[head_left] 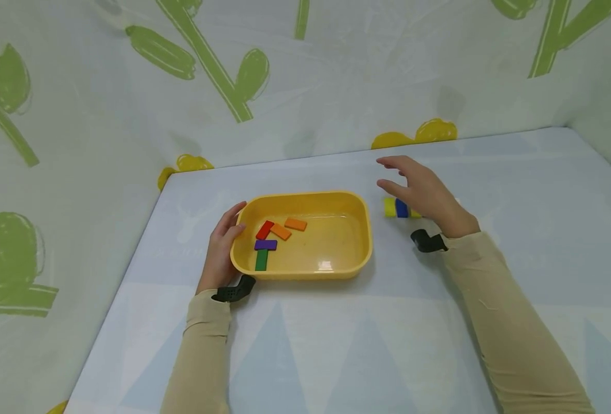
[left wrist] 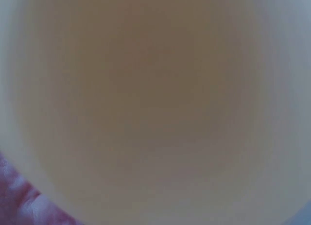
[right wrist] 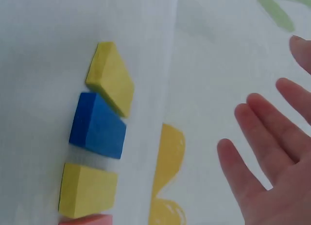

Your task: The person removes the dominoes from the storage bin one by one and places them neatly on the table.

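Note:
My left hand [head_left: 219,253] grips the left end of a yellow plastic tub [head_left: 336,244], its thumb at the rim. Inside the tub's left half lie a red block [head_left: 265,230], two orange blocks [head_left: 296,224], a purple block [head_left: 266,245] and a green block [head_left: 261,260]. To the right of the tub, my right hand [head_left: 426,192] hovers with fingers spread, holding nothing. Below it on the table is a row of blocks: a yellow block [right wrist: 111,79], a blue block [right wrist: 98,125], another yellow block [right wrist: 88,190] and part of a pinkish one [right wrist: 87,220].
The tub stands on a table with a pale patterned cloth [head_left: 315,356]. Behind it rises a backdrop [head_left: 336,86] with green plant prints. A blurred, pale yellowish surface [left wrist: 155,89] fills most of the left wrist view.

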`<state>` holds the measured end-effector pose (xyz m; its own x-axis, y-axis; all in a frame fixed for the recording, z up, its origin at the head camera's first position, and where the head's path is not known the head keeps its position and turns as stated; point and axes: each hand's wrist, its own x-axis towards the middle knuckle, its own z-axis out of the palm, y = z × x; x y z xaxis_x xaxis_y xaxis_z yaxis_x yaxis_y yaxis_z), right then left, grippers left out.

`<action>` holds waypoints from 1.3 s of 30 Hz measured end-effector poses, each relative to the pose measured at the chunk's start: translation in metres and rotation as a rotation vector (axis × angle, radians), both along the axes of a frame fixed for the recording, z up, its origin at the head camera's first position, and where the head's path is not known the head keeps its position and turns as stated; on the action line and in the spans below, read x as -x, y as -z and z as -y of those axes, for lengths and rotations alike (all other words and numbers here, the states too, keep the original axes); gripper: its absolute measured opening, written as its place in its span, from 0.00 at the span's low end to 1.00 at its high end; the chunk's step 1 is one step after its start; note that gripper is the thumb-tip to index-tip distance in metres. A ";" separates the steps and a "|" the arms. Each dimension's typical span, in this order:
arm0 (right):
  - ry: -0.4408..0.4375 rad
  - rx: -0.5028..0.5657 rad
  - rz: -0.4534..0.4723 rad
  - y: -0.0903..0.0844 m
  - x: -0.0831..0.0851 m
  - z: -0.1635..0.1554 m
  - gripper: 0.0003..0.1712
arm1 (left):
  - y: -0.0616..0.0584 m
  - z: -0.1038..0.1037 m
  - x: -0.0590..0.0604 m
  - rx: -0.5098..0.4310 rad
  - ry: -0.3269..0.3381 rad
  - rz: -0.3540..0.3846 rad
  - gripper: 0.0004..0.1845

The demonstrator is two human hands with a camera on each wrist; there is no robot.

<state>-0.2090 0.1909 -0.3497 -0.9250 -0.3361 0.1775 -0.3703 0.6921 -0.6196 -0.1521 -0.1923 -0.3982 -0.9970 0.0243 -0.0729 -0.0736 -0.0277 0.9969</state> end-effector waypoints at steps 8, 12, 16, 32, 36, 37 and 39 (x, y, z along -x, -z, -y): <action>-0.068 0.104 -0.134 -0.003 -0.004 0.015 0.29 | 0.001 0.000 0.001 0.002 -0.007 0.007 0.25; -0.085 0.105 -0.133 -0.008 -0.011 0.026 0.28 | 0.001 0.001 0.000 0.000 -0.007 0.006 0.25; -0.128 0.089 -0.139 -0.013 -0.018 0.039 0.27 | 0.001 0.002 0.000 -0.005 -0.005 0.003 0.24; -0.366 0.098 -0.153 -0.027 -0.037 0.073 0.27 | -0.001 0.001 0.000 -0.019 -0.009 -0.019 0.23; -0.387 0.072 -0.129 -0.031 -0.041 0.081 0.25 | 0.000 0.002 0.000 -0.019 -0.008 -0.018 0.23; -0.391 0.065 -0.118 -0.033 -0.041 0.083 0.25 | 0.000 0.001 0.000 -0.018 -0.007 -0.018 0.23; -0.400 0.045 -0.105 -0.034 -0.040 0.085 0.24 | -0.002 0.001 -0.001 -0.017 0.000 -0.020 0.24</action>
<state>-0.1686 0.1055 -0.3152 -0.6989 -0.6551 0.2870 -0.6676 0.4534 -0.5905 -0.1515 -0.1936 -0.3966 -0.9983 0.0249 -0.0523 -0.0533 -0.0446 0.9976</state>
